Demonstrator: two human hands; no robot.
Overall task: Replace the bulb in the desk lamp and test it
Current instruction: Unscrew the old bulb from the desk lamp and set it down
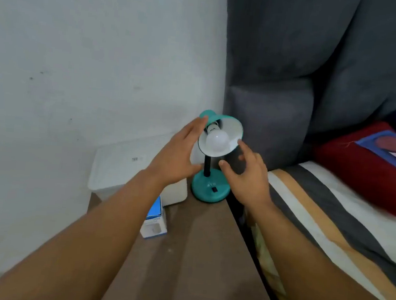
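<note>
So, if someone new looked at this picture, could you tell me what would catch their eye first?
First the teal desk lamp at the far corner of the brown table, its shade tipped towards the camera with a white bulb in the socket. The left hand and right hand are open on either side of the shade. Next, the red cushion on the bed to the right.

We reach both bare forearms forward. Our left grip has straight fingers spread, palm turned right. Just right of it, our right grip is loosely spread, fingers relaxed, holding nothing.
</note>
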